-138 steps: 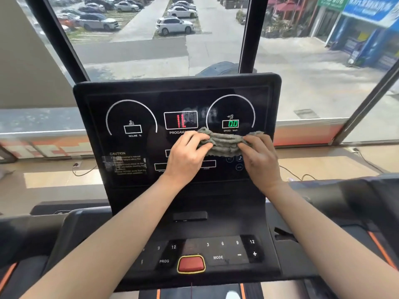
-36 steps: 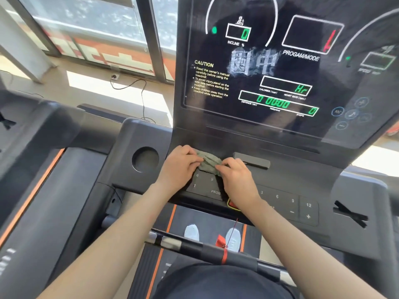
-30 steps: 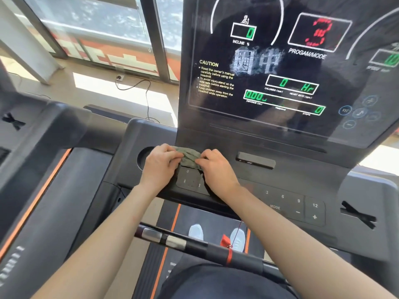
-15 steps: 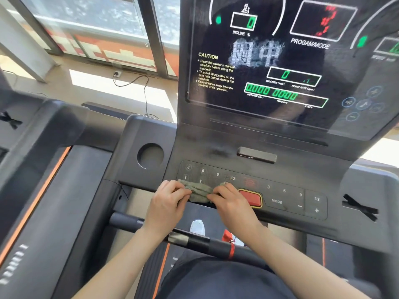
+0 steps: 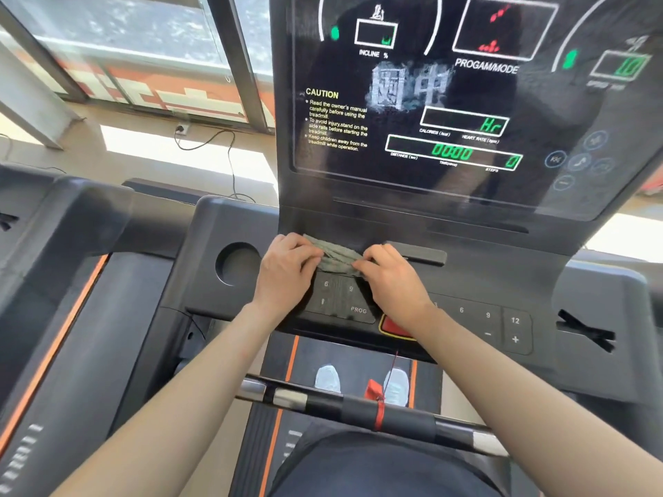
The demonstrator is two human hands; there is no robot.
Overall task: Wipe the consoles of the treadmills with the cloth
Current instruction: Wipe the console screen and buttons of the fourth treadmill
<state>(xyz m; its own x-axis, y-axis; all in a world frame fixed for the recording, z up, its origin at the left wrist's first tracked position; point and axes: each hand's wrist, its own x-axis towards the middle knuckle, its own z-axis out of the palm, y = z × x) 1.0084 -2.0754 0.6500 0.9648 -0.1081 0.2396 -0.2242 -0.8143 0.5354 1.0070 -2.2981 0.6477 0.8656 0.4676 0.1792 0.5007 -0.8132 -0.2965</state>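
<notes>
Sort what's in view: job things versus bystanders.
Job: cloth, left hand, right hand, console.
Bystanders: cup hole, red clip, handlebar, floor cable, neighbouring treadmill.

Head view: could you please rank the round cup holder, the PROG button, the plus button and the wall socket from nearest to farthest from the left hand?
1. PROG button, just right of the left hand.
2. Cup holder, to its left; close to call against PROG.
3. Plus button, far right.
4. Wall socket, on the floor beyond.
</notes>
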